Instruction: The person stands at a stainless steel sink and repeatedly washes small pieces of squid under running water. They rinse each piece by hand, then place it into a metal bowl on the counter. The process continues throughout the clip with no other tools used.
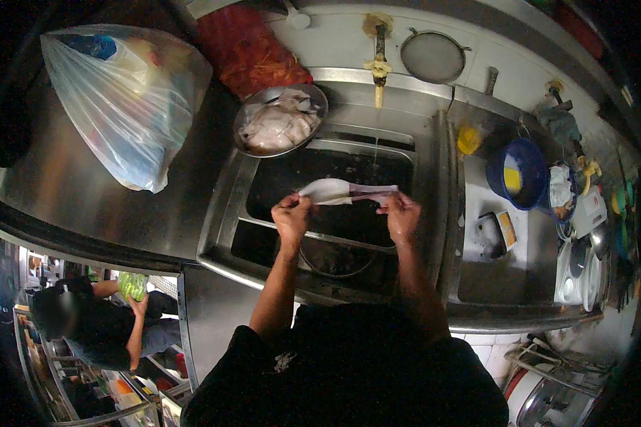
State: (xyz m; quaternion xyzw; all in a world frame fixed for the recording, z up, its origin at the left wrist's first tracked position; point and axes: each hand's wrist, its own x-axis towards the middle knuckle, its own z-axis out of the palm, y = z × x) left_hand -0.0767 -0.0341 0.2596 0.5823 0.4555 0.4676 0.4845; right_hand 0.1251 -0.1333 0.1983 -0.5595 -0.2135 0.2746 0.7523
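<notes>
A pale squid (327, 190) is stretched level between my two hands above the sink. My left hand (290, 215) pinches its white, smooth end. At the other end, my right hand (399, 215) grips the thinner part, where a purplish skin hangs off the white flesh. Beneath my hands is a dark, wet tray (267, 181) set in the metal sink. Behind them a thin stream of water runs from the tap (379, 78). At the sink's far left corner, a metal bowl (323, 114) holds more pale squid (278, 124).
A bulging clear plastic bag (128, 107) sits on the left steel counter. A red mesh sack (253, 50) stands behind the bowl. A strainer (433, 57) hangs on the wall. Blue baskets (497, 186) and a sponge (507, 229) occupy the right basin. At lower left, another person holds green produce (132, 286).
</notes>
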